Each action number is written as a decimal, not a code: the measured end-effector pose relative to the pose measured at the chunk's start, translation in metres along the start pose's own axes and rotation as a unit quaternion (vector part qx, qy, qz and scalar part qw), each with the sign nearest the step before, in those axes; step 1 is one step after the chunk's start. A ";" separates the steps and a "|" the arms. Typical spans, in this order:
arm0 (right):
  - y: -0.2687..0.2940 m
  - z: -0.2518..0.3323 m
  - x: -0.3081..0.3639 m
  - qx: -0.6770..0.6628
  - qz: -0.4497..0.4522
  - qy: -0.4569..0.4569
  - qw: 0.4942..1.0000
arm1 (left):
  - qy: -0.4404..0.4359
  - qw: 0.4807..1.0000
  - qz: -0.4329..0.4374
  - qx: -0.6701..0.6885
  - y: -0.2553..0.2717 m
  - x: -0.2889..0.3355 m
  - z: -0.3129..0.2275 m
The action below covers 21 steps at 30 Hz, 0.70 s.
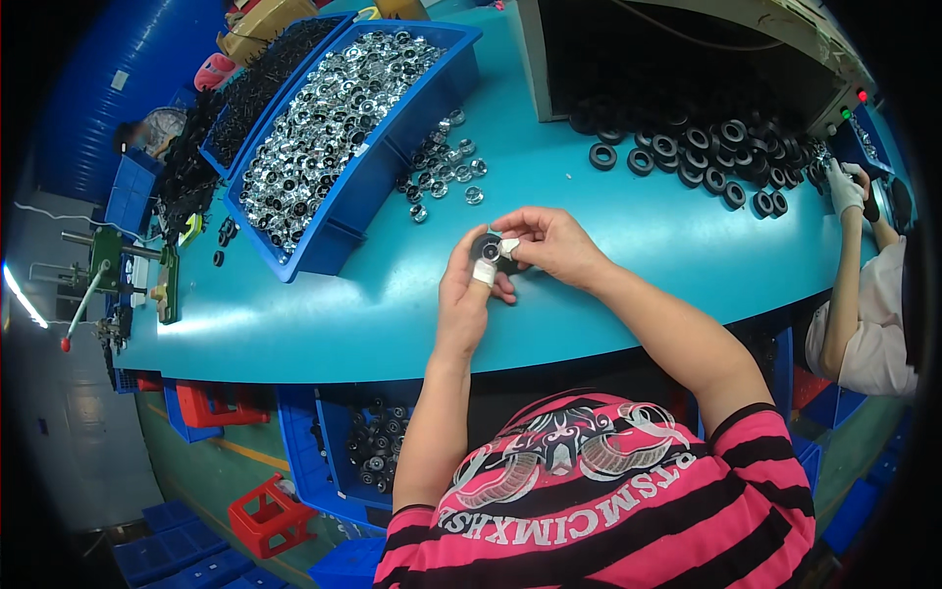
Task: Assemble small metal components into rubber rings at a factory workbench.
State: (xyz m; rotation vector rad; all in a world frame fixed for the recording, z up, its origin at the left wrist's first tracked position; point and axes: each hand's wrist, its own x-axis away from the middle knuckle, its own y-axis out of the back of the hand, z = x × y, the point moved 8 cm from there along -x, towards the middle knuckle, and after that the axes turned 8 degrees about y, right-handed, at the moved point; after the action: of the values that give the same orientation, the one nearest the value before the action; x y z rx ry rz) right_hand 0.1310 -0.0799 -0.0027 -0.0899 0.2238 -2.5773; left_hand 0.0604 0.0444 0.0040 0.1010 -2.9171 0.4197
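Note:
A small black wheel (484,242) with a shiny round centre is held up over the table between my hands. My left hand (465,299) grips it from the left and below, with white wrapping on the thumb. My right hand (557,249) pinches its right side, and white wrapping shows on a digit there too. Part of the wheel is hidden by my fingers. Just beyond my hands, loose silver hubs (444,173) lie beside a blue bin (339,221) heaped with more of them. Several black rings (714,181) are piled farther right.
A green hand press (105,253) with a red-knobbed lever stands at the left. A large machine housing (533,59) borders the table's far right. Another person's gloved hand (842,188) works at the right edge. Red stools (269,516) and blue bins stand below.

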 end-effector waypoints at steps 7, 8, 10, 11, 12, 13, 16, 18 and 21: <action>-0.001 -0.006 0.001 0.049 0.035 -0.031 0.998 | 0.020 0.997 0.023 -0.070 -0.002 -0.001 0.006; -0.001 -0.005 0.001 0.045 0.037 -0.027 0.998 | 0.013 0.996 0.016 -0.087 -0.004 0.000 0.004; -0.002 -0.005 0.001 0.038 0.040 -0.019 0.998 | 0.000 0.993 0.002 -0.120 -0.010 0.005 0.000; -0.001 -0.005 0.001 0.039 0.032 -0.020 0.999 | 0.001 0.991 -0.002 -0.135 -0.010 0.005 0.001; -0.002 -0.005 0.002 0.039 0.024 -0.021 0.999 | 0.003 0.989 -0.005 -0.149 -0.010 0.005 0.002; -0.002 -0.004 0.002 0.040 0.016 -0.021 0.999 | 0.004 0.986 -0.008 -0.164 -0.011 0.005 0.003; -0.002 0.001 0.003 0.064 0.007 -0.006 0.998 | 0.018 0.973 -0.022 -0.230 -0.012 0.004 0.002; -0.001 -0.002 0.002 0.065 0.017 -0.003 0.998 | 0.014 0.974 -0.025 -0.226 -0.011 0.003 0.003; -0.001 -0.002 -0.001 -0.011 0.055 -0.038 0.998 | -0.002 0.987 -0.024 -0.158 -0.013 0.005 0.001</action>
State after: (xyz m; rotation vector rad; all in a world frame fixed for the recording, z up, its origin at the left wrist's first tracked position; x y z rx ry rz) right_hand 0.1312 -0.0783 -0.0048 -0.1790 0.2227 -2.4571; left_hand 0.0567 0.0316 0.0074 0.1257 -2.9346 -0.0543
